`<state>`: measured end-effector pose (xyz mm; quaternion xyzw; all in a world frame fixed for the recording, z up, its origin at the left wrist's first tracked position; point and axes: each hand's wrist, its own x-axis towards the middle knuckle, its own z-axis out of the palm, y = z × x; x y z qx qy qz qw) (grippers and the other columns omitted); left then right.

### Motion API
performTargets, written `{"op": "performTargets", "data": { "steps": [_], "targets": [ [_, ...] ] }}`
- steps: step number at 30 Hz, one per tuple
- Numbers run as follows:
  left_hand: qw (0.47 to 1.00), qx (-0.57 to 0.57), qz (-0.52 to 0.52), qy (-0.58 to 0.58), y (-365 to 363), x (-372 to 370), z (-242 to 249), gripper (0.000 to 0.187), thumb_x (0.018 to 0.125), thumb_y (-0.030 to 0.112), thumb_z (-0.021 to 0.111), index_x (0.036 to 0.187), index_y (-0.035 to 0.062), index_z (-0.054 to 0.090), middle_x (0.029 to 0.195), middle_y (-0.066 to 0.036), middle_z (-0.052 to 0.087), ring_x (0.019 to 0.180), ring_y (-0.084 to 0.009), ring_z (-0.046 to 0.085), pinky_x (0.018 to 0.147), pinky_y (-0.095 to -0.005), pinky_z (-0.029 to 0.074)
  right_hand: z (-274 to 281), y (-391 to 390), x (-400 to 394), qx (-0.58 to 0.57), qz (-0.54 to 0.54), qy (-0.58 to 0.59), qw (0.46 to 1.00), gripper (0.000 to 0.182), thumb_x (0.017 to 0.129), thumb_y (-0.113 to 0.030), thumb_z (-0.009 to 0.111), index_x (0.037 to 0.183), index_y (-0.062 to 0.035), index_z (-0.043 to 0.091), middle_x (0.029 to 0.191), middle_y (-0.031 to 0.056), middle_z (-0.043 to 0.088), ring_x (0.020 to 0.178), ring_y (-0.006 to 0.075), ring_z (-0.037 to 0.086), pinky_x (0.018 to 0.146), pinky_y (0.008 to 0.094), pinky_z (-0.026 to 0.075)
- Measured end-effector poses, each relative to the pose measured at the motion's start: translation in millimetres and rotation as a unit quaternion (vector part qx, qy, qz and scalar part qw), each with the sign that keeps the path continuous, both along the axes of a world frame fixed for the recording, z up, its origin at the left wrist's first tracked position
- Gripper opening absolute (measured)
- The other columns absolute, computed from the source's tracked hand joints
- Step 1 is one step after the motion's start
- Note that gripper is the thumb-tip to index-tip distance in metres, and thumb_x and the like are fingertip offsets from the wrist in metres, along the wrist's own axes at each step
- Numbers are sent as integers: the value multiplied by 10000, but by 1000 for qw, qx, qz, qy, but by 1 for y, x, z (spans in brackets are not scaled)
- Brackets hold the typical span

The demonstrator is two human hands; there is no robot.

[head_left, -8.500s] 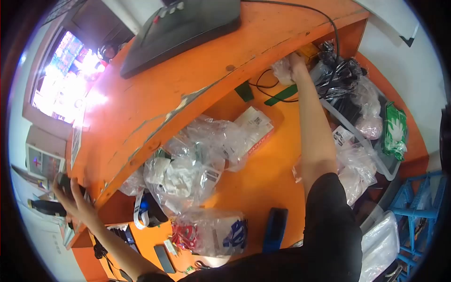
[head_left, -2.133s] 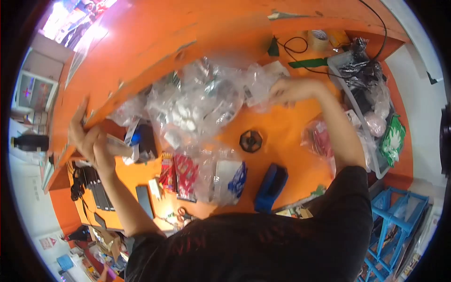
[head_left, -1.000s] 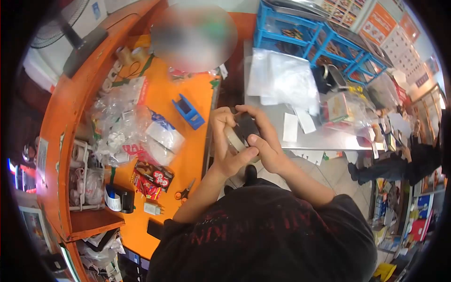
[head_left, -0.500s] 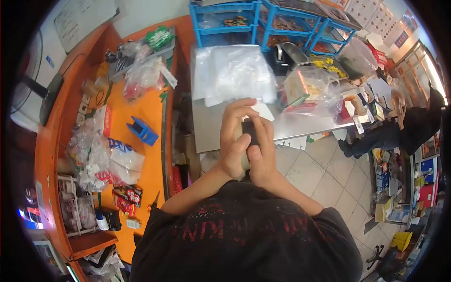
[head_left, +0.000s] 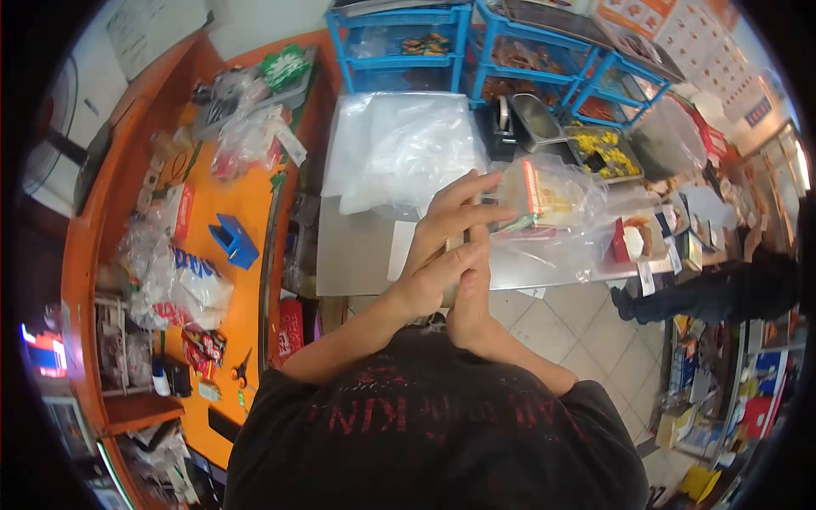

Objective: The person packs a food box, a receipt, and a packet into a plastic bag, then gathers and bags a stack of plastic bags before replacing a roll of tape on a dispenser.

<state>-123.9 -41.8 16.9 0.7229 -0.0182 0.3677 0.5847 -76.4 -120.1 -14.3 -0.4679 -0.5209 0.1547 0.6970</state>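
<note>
My left hand (head_left: 435, 270) and my right hand (head_left: 470, 308) are pressed together in front of my chest, above the near edge of the metal table (head_left: 357, 263). Between the palms sits a small flat object with a pale edge (head_left: 450, 294); most of it is covered, so its kind cannot be made out. The left fingers reach across the top, their tips pointing right, with the left thumb lying over the right hand. Most of the right fingers are hidden behind the left hand. Beyond the fingertips lies a stack of clear plastic bags (head_left: 408, 149).
An orange counter (head_left: 242, 297) on the left carries plastic bags, a blue holder (head_left: 233, 240) and scissors (head_left: 242, 371). Blue racks (head_left: 399, 61) stand behind the table. On its right are a clear bag with a box (head_left: 552, 191) and a tray (head_left: 605, 153). A person (head_left: 714, 285) stands far right.
My left fingers have swung over to the right and now cover the object's dark face, which showed before. The view has shifted slightly, so the table and racks sit lower in it.
</note>
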Motion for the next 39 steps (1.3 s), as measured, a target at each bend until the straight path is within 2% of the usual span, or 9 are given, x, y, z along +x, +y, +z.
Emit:
{"op": "performTargets", "data": {
  "steps": [4,6,9,10,12,13,20,25,39],
  "targets": [
    [998,39,19,34,10,1,0,482,739,273,487,1168,57,528,1329,-145,362,1282,-320,204,1046,-434,120,-11,10,2,-15,23,53,998,697,902,-477,198,1285,105,201,1303,250,258,1221,333,274,1000,392,216],
    [994,-27,98,-42,8,6,-3,687,839,514,377,1276,-16,359,1364,-194,287,1300,-317,180,1050,-442,101,-12,18,2,-33,37,80,996,690,901,-481,212,1284,93,216,1294,237,277,1213,312,286,996,384,221],
    [972,-132,96,-167,10,-5,6,825,829,632,280,1327,-25,237,1397,-204,203,1305,-314,165,1055,-440,90,-2,34,-3,-28,-20,135,990,692,886,-506,252,1287,59,248,1286,182,323,1196,270,315,1004,361,213],
    [972,-128,96,-172,19,-12,1,825,829,632,280,1327,-25,237,1397,-204,203,1305,-314,165,1055,-440,90,-3,41,-2,1,-19,142,990,579,912,-449,262,1320,-39,238,1300,140,337,1192,241,349,1003,352,259],
    [986,128,99,-52,40,-35,-17,825,832,637,249,1337,-14,219,1399,-215,179,1301,-321,175,1054,-437,105,16,45,-3,-21,8,133,991,623,905,-493,237,1335,-42,218,1328,135,311,1224,248,322,1015,361,247],
    [983,149,103,-42,40,-38,-19,832,834,640,216,1346,-15,181,1387,-230,191,1290,-323,203,1045,-433,142,25,48,-13,-22,69,173,982,767,869,-572,198,1328,42,198,1356,175,251,1260,262,248,1030,356,182],
    [973,40,194,-119,57,-90,-15,711,885,503,228,1348,-35,186,1380,-253,186,1292,-351,186,1040,-433,132,48,91,-79,-29,58,40,997,767,879,-541,190,1340,69,134,1406,180,174,1308,278,168,1052,369,130],
    [952,118,221,-178,97,-132,-22,630,886,420,289,1317,-36,241,1366,-262,199,1278,-383,197,1029,-459,149,33,127,-114,-17,103,-3,994,734,886,-505,176,1334,75,167,1378,221,218,1273,313,236,1034,370,165],
    [941,99,283,-158,130,-199,-37,673,868,447,316,1326,-37,219,1372,-262,188,1288,-383,172,1038,-465,118,18,174,-180,1,152,-13,988,724,890,-494,207,1325,83,170,1376,227,205,1280,312,214,1043,382,135]
  ]
}}
